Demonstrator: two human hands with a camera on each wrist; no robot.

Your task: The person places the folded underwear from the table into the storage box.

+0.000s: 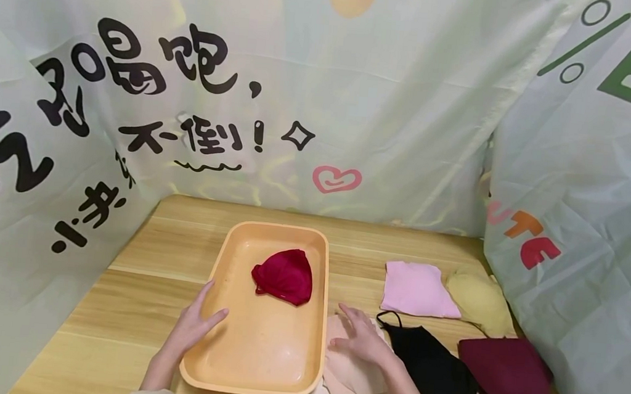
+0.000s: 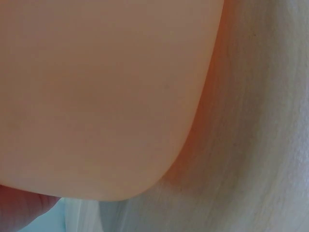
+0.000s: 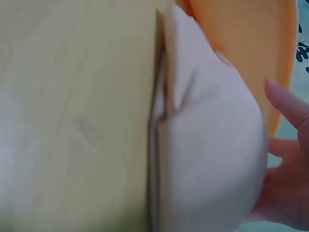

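Note:
A shallow orange plastic tray [image 1: 258, 353] stands lengthwise on the table, with a folded red bra [image 1: 289, 278] lying in its upper part. At the tray's left rim is my left hand [image 1: 189, 329], fingers extended along the outside and thumb reaching over the inside. My right hand [image 1: 364, 338] is spread over a folded pale pink bra [image 1: 354, 376] just right of the tray. In the right wrist view the rounded cup of the pale pink bra [image 3: 212, 145] stands before the hand [image 3: 289, 169], whose fingers are apart.
To the right lie a black bra [image 1: 430, 370] with a thin strap, a maroon bra [image 1: 507, 376], a pink folded garment [image 1: 419, 290] and a yellowish one [image 1: 480, 299]. Printed cloth curtains [image 1: 388, 116] close off the wooden table [image 1: 136, 288] at the back and sides.

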